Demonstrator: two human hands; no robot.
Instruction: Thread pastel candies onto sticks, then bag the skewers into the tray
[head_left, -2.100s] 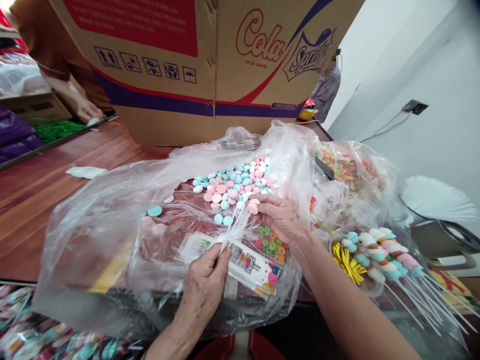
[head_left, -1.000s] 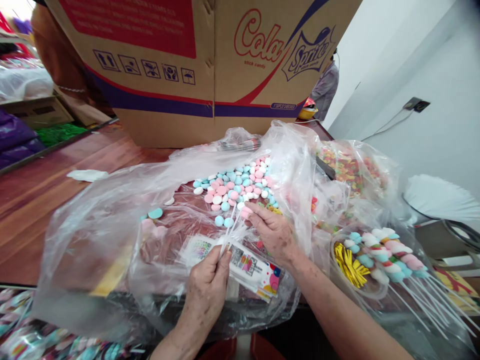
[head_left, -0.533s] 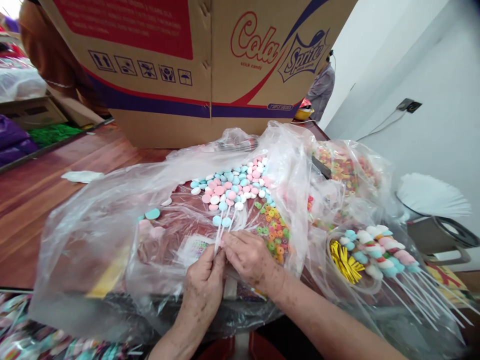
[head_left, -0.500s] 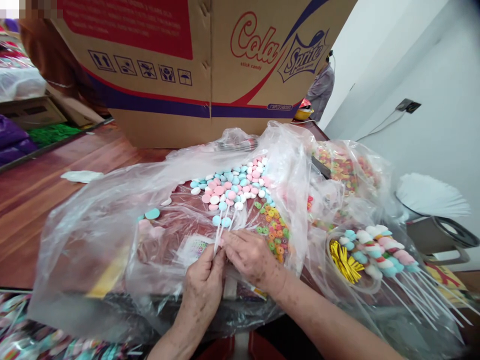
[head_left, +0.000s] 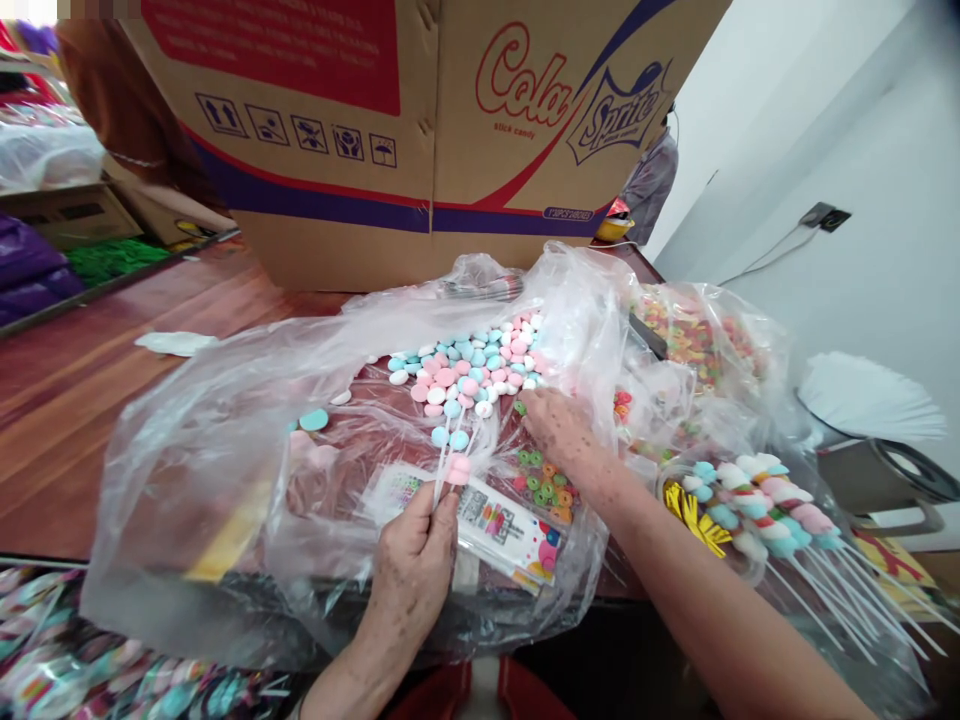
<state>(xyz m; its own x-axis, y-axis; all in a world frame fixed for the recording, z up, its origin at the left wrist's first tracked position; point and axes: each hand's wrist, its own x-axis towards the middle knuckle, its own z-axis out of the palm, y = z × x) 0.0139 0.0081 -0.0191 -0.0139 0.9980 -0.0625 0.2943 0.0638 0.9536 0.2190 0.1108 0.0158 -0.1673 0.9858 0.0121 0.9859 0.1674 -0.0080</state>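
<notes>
My left hand point(head_left: 416, 550) is closed around several thin white sticks point(head_left: 444, 460), held upright at the front of the table. Two light-blue candies point(head_left: 458, 439) and a pink candy point(head_left: 458, 470) sit at the sticks, just above my fingers. Reaching forward, my right hand point(head_left: 559, 425) is over the right side of the spread, between the pile of pink, white and blue round candies point(head_left: 442, 377) and the small coloured ring candies point(head_left: 546, 480). Its fingertips are hidden, so what they touch does not show. Printed cards or packets point(head_left: 502, 525) lie beside my left hand.
Clear plastic sheeting point(head_left: 225, 430) covers much of the table. A large cardboard box point(head_left: 345, 220) stands behind it. At right are a tub with gold ties point(head_left: 694, 520), finished marshmallow sticks point(head_left: 776, 500), a bag of ring candies point(head_left: 690, 335) and a grey jug point(head_left: 877, 485).
My right hand has left the sticks and moved forward and right to the candies. My left hand still holds the sticks. A pink candy and the printed cards now show clearly.
</notes>
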